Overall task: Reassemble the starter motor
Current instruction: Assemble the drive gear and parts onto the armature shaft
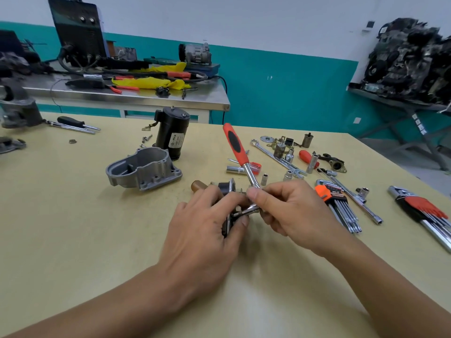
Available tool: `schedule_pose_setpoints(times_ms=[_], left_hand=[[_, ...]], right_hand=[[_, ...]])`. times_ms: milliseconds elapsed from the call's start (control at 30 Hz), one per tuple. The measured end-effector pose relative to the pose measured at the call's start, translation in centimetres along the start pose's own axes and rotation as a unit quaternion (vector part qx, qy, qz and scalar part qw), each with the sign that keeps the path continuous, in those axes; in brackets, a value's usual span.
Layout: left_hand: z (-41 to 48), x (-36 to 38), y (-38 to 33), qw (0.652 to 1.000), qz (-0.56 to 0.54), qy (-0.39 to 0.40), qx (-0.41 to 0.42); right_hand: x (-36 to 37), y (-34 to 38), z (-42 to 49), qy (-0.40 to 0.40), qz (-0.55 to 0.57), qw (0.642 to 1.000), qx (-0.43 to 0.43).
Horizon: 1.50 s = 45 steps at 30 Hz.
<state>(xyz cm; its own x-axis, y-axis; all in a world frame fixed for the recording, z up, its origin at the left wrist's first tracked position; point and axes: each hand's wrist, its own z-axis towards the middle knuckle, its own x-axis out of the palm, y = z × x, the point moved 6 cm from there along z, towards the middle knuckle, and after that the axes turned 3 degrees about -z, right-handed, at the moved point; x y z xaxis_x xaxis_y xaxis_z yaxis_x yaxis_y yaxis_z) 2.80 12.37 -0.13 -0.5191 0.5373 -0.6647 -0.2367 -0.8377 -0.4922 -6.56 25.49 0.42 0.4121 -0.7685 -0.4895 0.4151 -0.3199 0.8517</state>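
Your yellow worktable carries the starter in separate pieces, so I judge you no further than midway. The black motor body stands upright on the far side, with the grey aluminium housing lying open just in front of it; the two are not bolted together. Nearer to you, your left hand curls its fingers round a small dark sub-assembly whose copper-coloured end pokes out beyond your knuckles, holding it low over the table's middle. Your right hand pinches the steel shaft of the red-handled ratchet close to its head, thumb and forefinger tight, with the handle slanting up and away from you. The head sits against the sub-assembly, so you seem to be running in a fastener there, though the fastener itself is hidden. What is left, as far as I can see, is mating this piece, the housing and the motor body. Two long bolts lie loose beside the motor body, and small sockets are scattered to your right.
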Motion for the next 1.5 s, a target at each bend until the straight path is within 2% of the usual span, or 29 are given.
schedule_pose_setpoints(times_ms=[267,467,600,800,967,1133,1200,1300,1367,1433,1500], left_hand=[[0.0,0.3,0.4,0.999,0.025,0.035,-0.006],[0.2,0.1,0.5,0.999,0.003,0.047,-0.011],[0.2,0.0,0.4,0.999,-0.014,0.042,-0.009],[0.3,0.1,0.9,0.999,-0.014,0.044,-0.015],[0.5,0.2,1.3,0.998,-0.040,0.044,-0.029],[0.4,0.0,1.4,0.997,-0.071,0.029,-0.025],[0.4,0.0,1.4,0.997,-0.066,0.028,-0.018],[0.4,0.2,1.5,0.998,-0.057,0.031,-0.014],[0.5,0.3,1.7,0.997,-0.073,0.034,-0.024],[0.7,0.2,2.0,0.995,-0.091,0.031,-0.035],[0.6,0.2,2.1,0.995,-0.092,0.027,-0.035]], right_hand=[[-0.5,1.5,-1.5,0.049,-0.016,0.993,-0.110],[-0.1,1.7,-1.9,0.057,-0.012,0.995,-0.087],[0.1,0.6,-0.9,0.033,-0.004,0.999,0.010],[-0.2,1.5,-1.5,0.072,-0.011,0.993,-0.096],[0.0,1.6,-2.1,0.084,-0.034,0.991,-0.095],[0.6,0.6,-1.2,0.069,0.023,0.997,0.022],[0.5,0.8,-1.1,0.070,0.022,0.997,0.000],[0.1,1.7,-1.6,0.071,-0.007,0.994,-0.086],[-0.3,1.9,-1.9,0.060,-0.056,0.989,-0.122],[-0.3,1.9,-2.1,0.052,-0.076,0.989,-0.119],[0.3,1.9,-1.8,0.060,-0.028,0.994,-0.086]])
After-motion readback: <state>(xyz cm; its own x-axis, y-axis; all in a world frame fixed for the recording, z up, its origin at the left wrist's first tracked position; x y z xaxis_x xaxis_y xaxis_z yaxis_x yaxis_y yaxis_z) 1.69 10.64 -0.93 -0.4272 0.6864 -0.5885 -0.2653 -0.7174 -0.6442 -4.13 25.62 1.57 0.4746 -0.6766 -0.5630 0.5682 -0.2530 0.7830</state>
